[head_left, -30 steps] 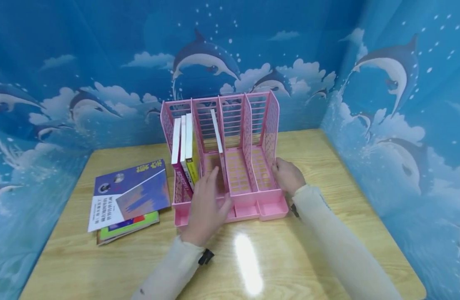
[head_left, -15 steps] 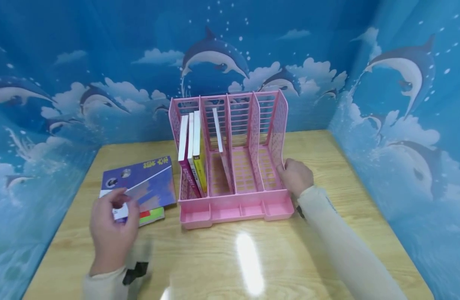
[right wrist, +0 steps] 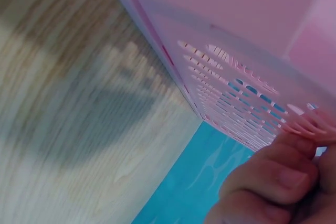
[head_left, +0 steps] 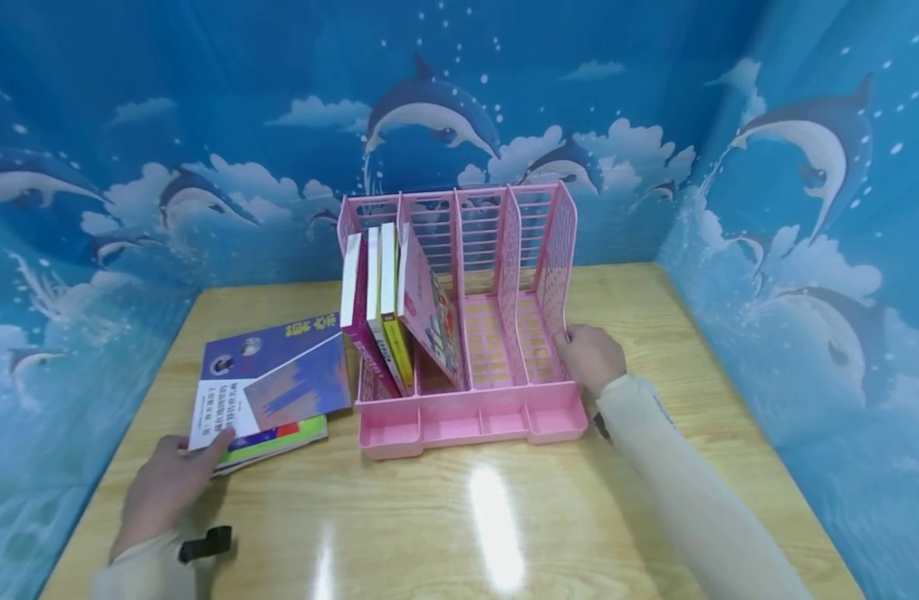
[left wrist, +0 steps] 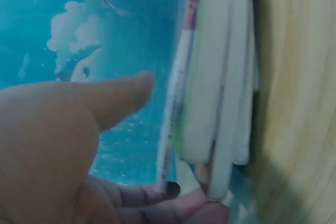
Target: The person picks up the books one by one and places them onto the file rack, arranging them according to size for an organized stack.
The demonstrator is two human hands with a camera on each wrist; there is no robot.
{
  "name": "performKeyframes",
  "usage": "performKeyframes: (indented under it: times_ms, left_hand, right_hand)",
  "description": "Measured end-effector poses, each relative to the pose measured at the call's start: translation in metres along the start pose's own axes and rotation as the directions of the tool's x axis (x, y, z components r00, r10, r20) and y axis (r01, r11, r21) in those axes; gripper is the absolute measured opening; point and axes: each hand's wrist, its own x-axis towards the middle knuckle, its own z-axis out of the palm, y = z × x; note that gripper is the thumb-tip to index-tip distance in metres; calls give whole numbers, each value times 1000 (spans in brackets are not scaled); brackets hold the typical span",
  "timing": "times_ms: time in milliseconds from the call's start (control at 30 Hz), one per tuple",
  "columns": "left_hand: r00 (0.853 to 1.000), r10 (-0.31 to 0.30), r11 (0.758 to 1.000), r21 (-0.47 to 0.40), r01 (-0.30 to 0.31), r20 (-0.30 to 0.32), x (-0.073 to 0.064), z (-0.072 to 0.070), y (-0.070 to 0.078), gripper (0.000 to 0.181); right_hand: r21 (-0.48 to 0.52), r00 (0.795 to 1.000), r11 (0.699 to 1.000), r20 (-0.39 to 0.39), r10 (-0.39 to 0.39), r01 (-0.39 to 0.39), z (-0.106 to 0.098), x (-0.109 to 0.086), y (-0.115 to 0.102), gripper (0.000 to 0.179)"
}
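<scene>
A pink book rack (head_left: 466,404) with upright dividers stands on the table. My right hand (head_left: 591,358) grips the front edge of its right side panel (right wrist: 226,87), fingers curled at the perforated wall. To the left lies a stack of books topped by a purple and white book (head_left: 279,375); a green-edged book (head_left: 309,431) shows beneath. My left hand (head_left: 170,483) is at the stack's near left corner. Its fingertips touch the books' edges, while the thumb (left wrist: 126,98) stands apart from the top cover (left wrist: 173,103).
Several books (head_left: 377,308) stand in the rack's leftmost compartment. A thin pink-covered book (head_left: 432,312) leans left against them from the second compartment. Shallow trays line the rack's front. Dolphin-printed blue curtains (head_left: 279,83) enclose the wooden table (head_left: 399,533).
My left hand has moved from the rack's front to the book stack at the left. The thin pink book has tipped left against the other books. My right hand stays on the rack.
</scene>
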Motion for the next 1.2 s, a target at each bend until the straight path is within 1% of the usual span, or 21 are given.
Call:
performKeyframes:
  times_ms: [100, 267, 333, 400, 467, 533, 633, 700, 733, 800, 833, 867, 900, 967, 1000, 1033, 1067, 1100, 1133, 1167, 1200]
  left_hand:
    - [1000, -5, 1000, -9, 5, -7, 9, 5, -3, 121]
    - [996, 50, 998, -45, -47, 76, 20, 1, -10, 119]
    - [995, 56, 996, -75, -50, 80, 23, -1, -12, 118]
    - [998, 53, 995, -82, -50, 36, 26, -3, -11, 113]
    - [999, 40, 995, -93, -43, -32, 28, -4, -8, 107]
    - [996, 32, 992, -117, -41, -85, 30, -6, -6, 101]
    - [994, 21, 983, -181, -41, -110, 35, -8, -3, 100]
    - [992, 19, 969, -241, -49, -123, 37, -9, -1, 96]
    - [991, 19, 955, -292, -57, -132, 38, -9, 0, 92]
    - [989, 20, 910, -407, -80, -148, 38, -9, 5, 81]
    - [989, 25, 876, -474, -92, -147, 37, -9, 7, 72]
    - [990, 28, 825, -557, -101, -138, 36, -9, 9, 62]
    - [991, 37, 761, -640, -109, -126, 35, -9, 11, 51]
    - [994, 77, 598, -794, -111, -81, 32, -10, 14, 33]
    - [992, 118, 503, -858, -103, -51, 30, -10, 14, 28]
    - [986, 163, 402, -911, -87, -22, 29, -11, 15, 25]
    - [978, 208, 311, -948, -68, -2, 27, -11, 15, 25]
    - [966, 259, 234, -970, -57, 5, 25, -11, 16, 28]
    - [953, 304, 171, -984, -46, 8, 24, -11, 17, 30]
    - [942, 336, 127, -991, -42, 4, 23, -10, 18, 32]
    - [933, 359, 96, -994, -48, -10, 23, -9, 20, 33]
  right_hand:
    - [1, 1000, 1000, -2, -6, 6, 1, 0, 1, 50]
    - [-2, 1000, 1000, 1, -14, 14, 2, 1, 2, 50]
    - [0, 1000, 1000, 0, -11, 11, 2, 1, 3, 51]
    - [5, 1000, 1000, 0, -7, 7, 2, 1, 2, 51]
    - [9, 1000, 1000, 3, -7, 7, 2, 1, 2, 52]
    - [16, 1000, 1000, 13, -5, 5, 1, 2, 2, 53]
    - [21, 1000, 1000, 22, -7, 6, 1, 2, 1, 53]
    - [21, 1000, 1000, 25, -10, 9, 1, 2, 1, 52]
    - [17, 1000, 1000, 23, -14, 13, 1, 3, 1, 51]
    - [10, 1000, 1000, 20, -23, 23, 1, 3, 0, 51]
    - [7, 999, 1000, 20, -28, 28, 1, 3, 0, 51]
    - [2, 999, 999, 18, -33, 33, 1, 3, 0, 51]
    - [0, 999, 999, 19, -36, 36, 1, 3, 0, 51]
    - [-5, 999, 999, 21, -41, 41, 1, 3, -1, 51]
    - [-5, 999, 999, 24, -40, 40, 1, 3, -1, 51]
    - [-9, 999, 999, 25, -41, 41, 2, 3, -1, 51]
    - [-10, 999, 999, 25, -43, 43, 2, 3, 0, 50]
    - [-10, 999, 999, 25, -43, 43, 2, 3, 0, 50]
    - [-13, 999, 999, 25, -45, 45, 2, 3, 0, 50]
    - [-17, 999, 999, 22, -46, 47, 3, 4, 0, 49]
    - [-17, 999, 999, 19, -47, 47, 3, 4, 0, 49]
